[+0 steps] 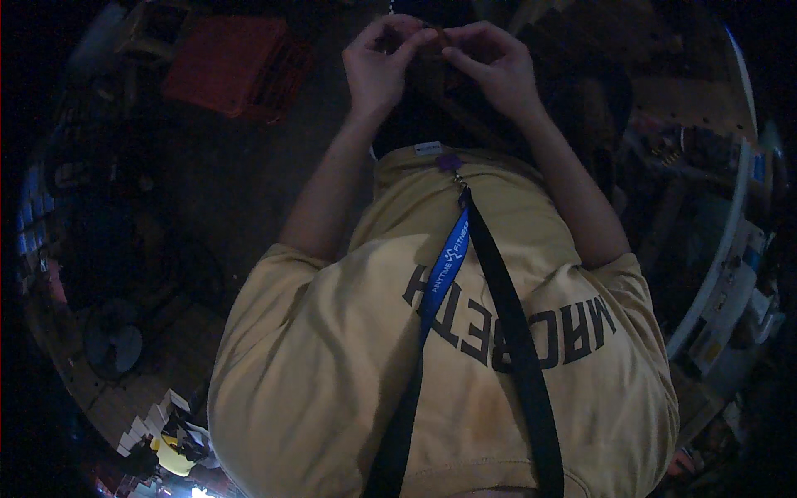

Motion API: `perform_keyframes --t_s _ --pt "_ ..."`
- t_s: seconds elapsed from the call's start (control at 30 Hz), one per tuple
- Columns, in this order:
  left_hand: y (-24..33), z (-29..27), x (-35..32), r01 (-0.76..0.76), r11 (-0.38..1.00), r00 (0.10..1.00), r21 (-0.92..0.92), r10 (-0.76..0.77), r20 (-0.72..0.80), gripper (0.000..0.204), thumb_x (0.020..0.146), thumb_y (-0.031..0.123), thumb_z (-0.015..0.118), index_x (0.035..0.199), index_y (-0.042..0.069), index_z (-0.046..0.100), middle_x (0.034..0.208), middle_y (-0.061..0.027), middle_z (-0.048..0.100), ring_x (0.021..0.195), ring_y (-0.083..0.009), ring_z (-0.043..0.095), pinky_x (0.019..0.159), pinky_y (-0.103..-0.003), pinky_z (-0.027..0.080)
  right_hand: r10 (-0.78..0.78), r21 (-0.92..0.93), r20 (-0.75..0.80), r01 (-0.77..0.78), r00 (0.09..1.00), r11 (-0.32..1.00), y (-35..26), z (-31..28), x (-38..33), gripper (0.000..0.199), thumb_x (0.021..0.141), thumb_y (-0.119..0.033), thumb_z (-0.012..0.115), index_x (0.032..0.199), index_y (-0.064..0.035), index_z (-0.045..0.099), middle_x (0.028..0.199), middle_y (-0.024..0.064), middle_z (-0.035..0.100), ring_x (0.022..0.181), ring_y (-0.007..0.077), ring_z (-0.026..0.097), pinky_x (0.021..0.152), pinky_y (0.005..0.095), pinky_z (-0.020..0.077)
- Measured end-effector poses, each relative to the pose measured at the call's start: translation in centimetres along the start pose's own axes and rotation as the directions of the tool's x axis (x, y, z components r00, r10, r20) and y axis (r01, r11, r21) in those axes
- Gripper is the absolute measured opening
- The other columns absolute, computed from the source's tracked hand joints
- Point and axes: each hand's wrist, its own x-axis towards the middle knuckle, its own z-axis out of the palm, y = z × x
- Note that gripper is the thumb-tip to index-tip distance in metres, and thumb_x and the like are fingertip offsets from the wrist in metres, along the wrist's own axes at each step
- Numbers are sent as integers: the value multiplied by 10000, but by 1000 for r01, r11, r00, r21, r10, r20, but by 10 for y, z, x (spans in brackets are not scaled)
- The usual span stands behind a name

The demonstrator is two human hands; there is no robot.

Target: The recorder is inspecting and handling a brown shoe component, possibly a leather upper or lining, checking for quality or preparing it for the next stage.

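My left hand (375, 68) and my right hand (501, 73) are raised close together at the top of the view. Between their fingertips is a small brownish-orange piece (440, 37), too small and dim to name. Thumb and fingers of the left hand are pinched at its left side. On the other side, the right hand pinches it between thumb and forefinger. Dark shadow lies beneath the hands, so what is under them is hard to make out.
A red plastic crate (224, 66) stands on the dark floor at the far left. A blue and black lanyard (448, 257) hangs over my yellow shirt. A fan-like round thing (114, 342) sits at left. Shelves with mixed items (718, 332) line the right side.
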Motion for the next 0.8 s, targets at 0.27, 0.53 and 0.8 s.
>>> perform_keyframes --t_s 0.27,0.53,0.8 --pt "4 2 -1 119 986 988 -115 -107 109 177 886 55 807 1046 25 736 1041 -54 755 988 -135 692 924 -298 550 -71 -257 -50 56 996 965 -8 7 -3 207 897 -114 812 1089 -76 747 1031 22 763 947 100 704 876 272 571" --pt "0 1 3 179 967 976 -183 -151 157 290 881 65 806 1152 22 711 1150 -74 737 1068 -152 682 987 -306 531 110 -40 -62 -112 992 993 -2 -8 7 219 962 -177 743 1141 -53 771 1080 30 768 983 102 687 900 274 537" --pt "1 3 3 216 952 966 -219 -174 193 252 902 75 797 1143 18 747 1050 -75 768 986 -146 719 934 -298 559 103 -29 54 -102 993 994 3 -20 12 264 970 -198 738 1189 -54 765 1087 24 763 1006 95 672 926 264 515"
